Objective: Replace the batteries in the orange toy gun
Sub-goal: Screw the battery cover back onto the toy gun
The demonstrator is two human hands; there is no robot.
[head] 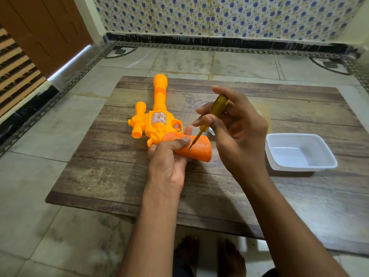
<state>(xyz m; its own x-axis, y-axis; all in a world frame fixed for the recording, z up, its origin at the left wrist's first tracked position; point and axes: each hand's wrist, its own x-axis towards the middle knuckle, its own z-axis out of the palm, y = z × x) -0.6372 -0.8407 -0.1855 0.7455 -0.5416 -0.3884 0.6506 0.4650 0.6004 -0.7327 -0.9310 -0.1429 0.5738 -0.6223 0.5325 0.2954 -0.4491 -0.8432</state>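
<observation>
One orange plastic toy gun [157,118] lying on the wooden-plank counter [111,168], left hand [167,162] wrapped round its handle. Right hand [233,124] pinching one yellow-handled screwdriver [211,116], tip on the handle. One empty white plastic tray [329,156] off right.

Concealed and indistinct regions at the toy gun's grip.
Left hand [169,156] covers part of the orange toy gun [159,120] grip; a small silvery object [211,131], mostly behind the right hand [235,128], stays unidentifiable; the screwdriver [211,114] tip is too small to resolve.
</observation>
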